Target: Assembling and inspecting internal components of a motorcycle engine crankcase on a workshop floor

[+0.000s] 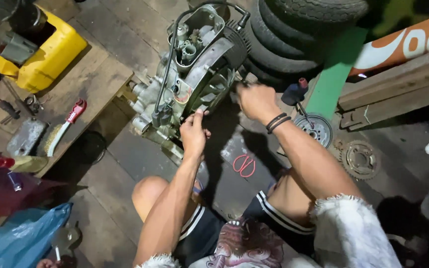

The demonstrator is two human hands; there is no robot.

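Two hands on one engine (194,74), seen from the head camera: motorcycle engine propped on the dark floor between the knees, against stacked tyres (294,39) (steadied that way, likely). Left hand (193,133) pinching the lower casing edge, fingers curled on it. Right hand (256,100) clenched at the engine's right side, perhaps around a tool; cannot tell. Nearby: red-handled wire brush (65,126) on planks, yellow container (45,54), sprocket (359,159).

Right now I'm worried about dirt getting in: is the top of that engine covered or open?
Open. The engine shows a bare top recess with exposed valve parts inside and no cover on it.
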